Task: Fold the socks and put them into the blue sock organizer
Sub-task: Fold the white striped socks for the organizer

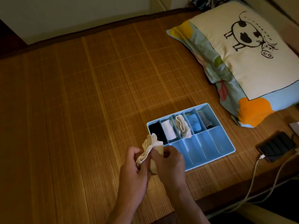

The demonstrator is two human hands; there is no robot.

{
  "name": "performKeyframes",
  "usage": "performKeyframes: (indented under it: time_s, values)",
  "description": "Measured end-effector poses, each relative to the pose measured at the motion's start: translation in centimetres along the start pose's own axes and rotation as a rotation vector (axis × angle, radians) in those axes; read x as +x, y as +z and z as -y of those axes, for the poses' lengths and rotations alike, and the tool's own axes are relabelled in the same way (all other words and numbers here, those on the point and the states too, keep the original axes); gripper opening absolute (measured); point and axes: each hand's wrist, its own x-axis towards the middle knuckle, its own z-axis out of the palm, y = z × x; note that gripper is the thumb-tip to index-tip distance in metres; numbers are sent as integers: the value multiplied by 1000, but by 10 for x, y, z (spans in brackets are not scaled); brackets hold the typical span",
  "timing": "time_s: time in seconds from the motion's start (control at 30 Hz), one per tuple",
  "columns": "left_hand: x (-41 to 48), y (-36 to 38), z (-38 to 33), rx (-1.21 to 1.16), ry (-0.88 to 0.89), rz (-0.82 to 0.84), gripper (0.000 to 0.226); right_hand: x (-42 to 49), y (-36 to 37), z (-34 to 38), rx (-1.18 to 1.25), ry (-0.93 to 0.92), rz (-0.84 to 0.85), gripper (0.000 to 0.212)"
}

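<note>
Woven bamboo mat (80, 110) covers the surface across the whole frame, dimly lit, with a pale wall along the upper left edge. Cut off at the right edge are a cow-print pillow (242, 54) in the upper right and a dark phone (275, 146) at the lower right, from which a white cable (255, 172) trails toward the bottom edge; both forearms leave the frame at the bottom. Right of centre lies the blue sock organizer (213, 138), two rows of five compartments. Its upper row holds, from left to right, a black sock (156, 130), a white sock (168, 128), a cream sock (182, 125) and a blue sock (195, 122); the content of the fifth, rightmost compartment is dark and hard to make out. The lower row shows its blue floors, the left end partly hidden behind the right hand (169, 162). A cream sock bundle (149, 149) is held above the mat at lower centre, between the two hands and just left of the organizer's lower-left corner. Its ruffled cuff edges fan upward past the fingertips and overlap the black sock's compartment in the picture. The left hand (134, 168) grips the bundle's left side, fingers curled closely round it. The right hand pinches the bundle's right side between thumb and curled fingers. The bundle's lower end hangs between the palms, partly hidden. Whether the bundle is one sock or a pair cannot be told.
</note>
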Motion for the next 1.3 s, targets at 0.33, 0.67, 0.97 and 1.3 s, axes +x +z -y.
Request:
performKeyframes:
  time_s: [0.33,0.67,0.97,1.3]
  values:
    - [2,18,-2,331,247,163,31,-3,-25,0,249,172,301,44]
    - [9,35,24,-221,-358,34,30,12,-41,-32,-140,-59,199,18]
    - [14,48,61,140,-394,150,32,23,-49,-74,-570,-166,134,23]
    - [28,42,71,165,-474,170,25,67,-6,-81,-1076,-205,174,32]
